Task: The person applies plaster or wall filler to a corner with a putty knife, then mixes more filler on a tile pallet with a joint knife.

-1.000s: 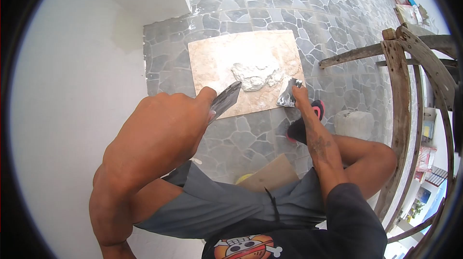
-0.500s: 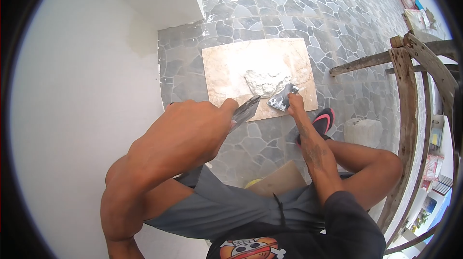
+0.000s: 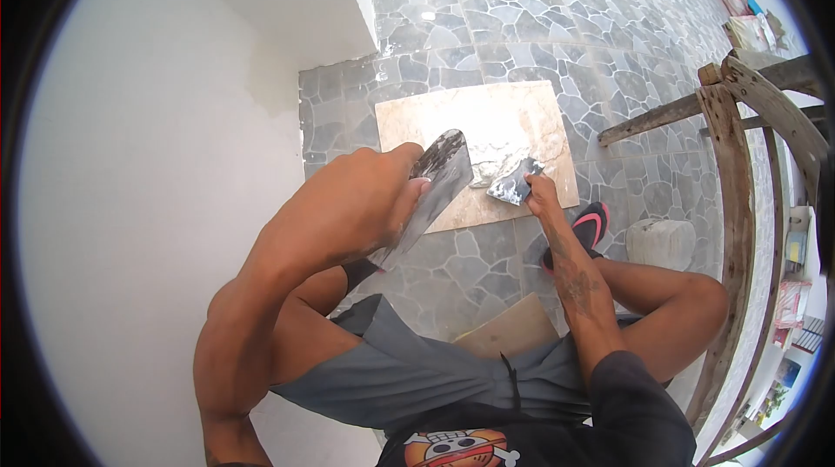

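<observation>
My left hand [image 3: 370, 197] is closed around a long metal plastering trowel [image 3: 442, 178], whose smeared flat face is tilted toward me. The trowel's upper end overlaps the left side of a heap of wet white plaster [image 3: 487, 167]. My right hand [image 3: 543, 197] grips a putty knife [image 3: 511, 187], its dark blade streaked with white, at the near right edge of the heap. Under the plaster lies a beige marbled tile [image 3: 402, 123] on the floor. The trowel's handle is hidden behind my left hand.
A white wall [image 3: 156, 171] stands close on my left. Wooden scaffold posts [image 3: 724, 206] rise on the right, beside a whitish block [image 3: 661, 243]. Grey stone-patterned floor [image 3: 470, 267] surrounds the tile, and a brown board [image 3: 511, 328] lies between my legs.
The trowel has turned from nearly edge-on to showing its broad face, and its tip is higher over the tile. The putty knife stays by the plaster, with more white on its blade.
</observation>
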The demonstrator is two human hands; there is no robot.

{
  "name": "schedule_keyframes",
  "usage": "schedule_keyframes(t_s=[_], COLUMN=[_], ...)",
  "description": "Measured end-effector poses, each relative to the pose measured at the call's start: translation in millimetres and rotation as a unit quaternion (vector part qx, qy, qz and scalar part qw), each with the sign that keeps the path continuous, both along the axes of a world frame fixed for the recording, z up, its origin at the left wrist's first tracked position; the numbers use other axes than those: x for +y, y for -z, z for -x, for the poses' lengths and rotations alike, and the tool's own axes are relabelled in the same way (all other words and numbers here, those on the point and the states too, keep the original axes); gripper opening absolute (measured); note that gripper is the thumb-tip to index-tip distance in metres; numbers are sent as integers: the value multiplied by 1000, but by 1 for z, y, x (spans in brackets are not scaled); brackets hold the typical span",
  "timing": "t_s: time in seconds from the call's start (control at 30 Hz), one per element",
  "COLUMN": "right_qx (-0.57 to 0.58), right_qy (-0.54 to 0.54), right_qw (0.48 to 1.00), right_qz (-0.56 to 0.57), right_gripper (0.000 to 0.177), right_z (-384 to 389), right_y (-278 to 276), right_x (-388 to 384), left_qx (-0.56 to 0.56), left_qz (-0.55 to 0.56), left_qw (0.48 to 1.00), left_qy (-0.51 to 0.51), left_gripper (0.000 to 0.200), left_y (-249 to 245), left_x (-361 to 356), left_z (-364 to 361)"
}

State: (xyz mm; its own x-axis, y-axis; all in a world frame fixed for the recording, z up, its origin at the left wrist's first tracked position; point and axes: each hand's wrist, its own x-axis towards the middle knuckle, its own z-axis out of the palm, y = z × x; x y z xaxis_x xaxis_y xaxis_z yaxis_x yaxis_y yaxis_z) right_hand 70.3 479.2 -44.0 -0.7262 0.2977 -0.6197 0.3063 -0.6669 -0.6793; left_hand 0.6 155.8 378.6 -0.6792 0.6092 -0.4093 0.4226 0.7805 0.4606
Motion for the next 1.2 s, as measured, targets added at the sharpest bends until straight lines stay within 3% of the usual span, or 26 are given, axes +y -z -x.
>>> schedule_keyframes(t_s=[0.23, 0.33, 0.43, 0.53, 0.63, 0.7, 0.8, 0.9, 0.97, 1.0, 1.1, 1.2], right_qx=[9, 86, 157, 218, 309, 351, 357, 442, 562, 576, 574, 562], right_qy=[5, 0, -24, -65, -53, -40, -5, -31, -55, -83, -107, -117], right_qw=[998, 992, 983, 972, 948, 931, 848, 678, 573, 545, 492, 475], right_qz=[59, 88, 97, 59, 45, -93, -392, -587, -594, -604, -646, -667], right_gripper=[35, 38, 41, 38, 39, 37, 28, 34, 48, 60, 60, 57], right_z=[11, 23, 36, 46, 53, 54, 40, 29, 40, 40, 41, 42], right_y=[-21, -45, -86, -128, -193, -239, -315, -359, -374, -378, -380, -377], right_x=[0, -6, -13, -14, -29, -47, -80, -98, -108, -110, -118, -120], left_qx=[-45, -47, -148, -167, -247, -280, -329, -371, -394, -405, -417, -409], left_qz=[-91, -151, -188, -277, -347, -376, -450, -484, -512, -531, -584, -592], left_qw=[990, 980, 947, 919, 856, 822, 757, 714, 689, 674, 630, 631], left_qy=[-93, -117, -216, -227, -294, -322, -341, -345, -329, -318, -297, -291], left_gripper=[31, 30, 29, 31, 33, 34, 36, 35, 35, 35, 35, 32], left_y=[3, 19, 23, 44, 46, 41, 38, 29, 23, 21, 19, 16], left_x=[0, -8, -9, -18, -15, -11, -6, -3, 0, 2, 3, 0], left_z=[19, 34, 45, 58, 59, 56, 51, 45, 41, 38, 36, 31])
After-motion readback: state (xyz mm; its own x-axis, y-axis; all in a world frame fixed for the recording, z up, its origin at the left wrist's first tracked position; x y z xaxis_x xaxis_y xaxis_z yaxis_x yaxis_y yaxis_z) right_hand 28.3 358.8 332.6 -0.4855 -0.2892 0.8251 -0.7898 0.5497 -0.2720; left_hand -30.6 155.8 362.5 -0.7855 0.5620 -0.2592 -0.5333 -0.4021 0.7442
